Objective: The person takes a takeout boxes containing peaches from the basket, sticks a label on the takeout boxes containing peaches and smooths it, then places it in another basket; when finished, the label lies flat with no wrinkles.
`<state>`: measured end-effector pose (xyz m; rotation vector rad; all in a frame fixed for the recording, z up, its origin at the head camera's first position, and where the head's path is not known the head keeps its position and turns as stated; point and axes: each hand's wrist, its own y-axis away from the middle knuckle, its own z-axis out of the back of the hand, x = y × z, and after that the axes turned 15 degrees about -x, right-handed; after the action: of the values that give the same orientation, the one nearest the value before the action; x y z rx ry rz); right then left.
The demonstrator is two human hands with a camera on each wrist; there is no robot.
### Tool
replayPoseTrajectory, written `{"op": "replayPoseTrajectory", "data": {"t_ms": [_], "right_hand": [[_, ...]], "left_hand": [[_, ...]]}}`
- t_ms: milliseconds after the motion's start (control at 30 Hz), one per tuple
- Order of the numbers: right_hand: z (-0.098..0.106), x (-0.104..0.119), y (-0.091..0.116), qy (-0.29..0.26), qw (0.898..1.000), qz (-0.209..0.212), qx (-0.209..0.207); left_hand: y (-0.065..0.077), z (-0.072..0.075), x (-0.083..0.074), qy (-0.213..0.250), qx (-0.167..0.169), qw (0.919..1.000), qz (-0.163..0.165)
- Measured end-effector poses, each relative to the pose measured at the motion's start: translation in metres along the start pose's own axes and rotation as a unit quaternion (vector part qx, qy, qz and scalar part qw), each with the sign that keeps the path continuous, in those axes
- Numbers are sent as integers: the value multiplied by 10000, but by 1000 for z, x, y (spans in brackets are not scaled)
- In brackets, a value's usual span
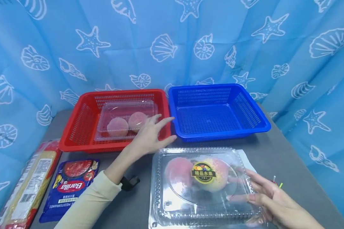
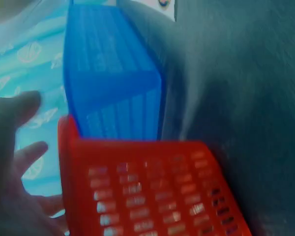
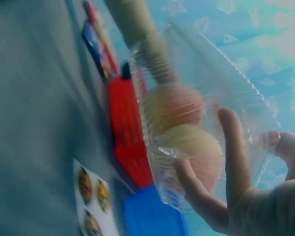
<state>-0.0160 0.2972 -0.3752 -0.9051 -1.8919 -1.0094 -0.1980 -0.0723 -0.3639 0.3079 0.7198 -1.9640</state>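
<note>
My right hand point(image 1: 275, 200) holds a clear plastic fruit box point(image 1: 175, 205) by its right side, above the table. Two peaches show inside, one pink point(image 1: 178, 171) and one yellow and pink point(image 1: 219, 178). A black and gold oval sticker point(image 1: 203, 172) is on the lid. In the right wrist view, fingers spread along the box, with the peaches point(image 3: 191, 142) behind the plastic. My left hand point(image 1: 152, 135) hovers with spread fingers over the right front of the red basket point(image 1: 93, 148). Another clear box point(image 1: 111, 109) with two peaches lies in that basket, partly hidden by the hand.
A blue basket point(image 1: 209, 117) stands right of the red one. At the left lie a blue Barilla sauce pouch point(image 1: 71, 186) and a pasta packet point(image 1: 31, 184). A sticker sheet point(image 3: 94, 199) lies on the grey table point(image 1: 292, 159). A patterned blue curtain point(image 1: 183, 28) hangs behind.
</note>
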Motion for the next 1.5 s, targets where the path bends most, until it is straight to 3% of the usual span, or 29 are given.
{"op": "replayPoseTrajectory", "data": {"t_ms": [133, 200, 333, 433, 600, 767, 967, 1100, 1300, 1500], "right_hand": [[10, 21, 3, -164, 9982, 575, -10], [14, 32, -1, -436, 9961, 770, 18], [23, 57, -21, -448, 9902, 1318, -114], [29, 77, -40, 26, 9862, 1512, -678], [32, 103, -74, 624, 9748, 1313, -1694], [28, 118, -105, 770, 9683, 934, -2187], [31, 138, -132, 543, 9688, 790, -2283], [37, 145, -150, 722, 9663, 699, -2369], [53, 138, -172, 1065, 9628, 491, -2435], [69, 131, -185, 983, 9695, 294, -2227]], "left_hand": [[0, -13, -3, -566, 367, 9977, -81], [0, -19, -5, -804, 368, 9960, -127], [0, -27, -7, -1104, -16, 9938, -90], [-1, -31, -9, -1261, -256, 9916, -100], [-1, -36, -12, -1598, -230, 9865, -287], [1, -40, -12, -1773, -173, 9834, -339], [2, -39, -10, -1729, -167, 9839, -417], [0, -41, -9, -1765, -105, 9834, -417], [0, -41, -9, -1836, -143, 9821, -405], [2, -42, -10, -1943, -193, 9798, -436]]}}
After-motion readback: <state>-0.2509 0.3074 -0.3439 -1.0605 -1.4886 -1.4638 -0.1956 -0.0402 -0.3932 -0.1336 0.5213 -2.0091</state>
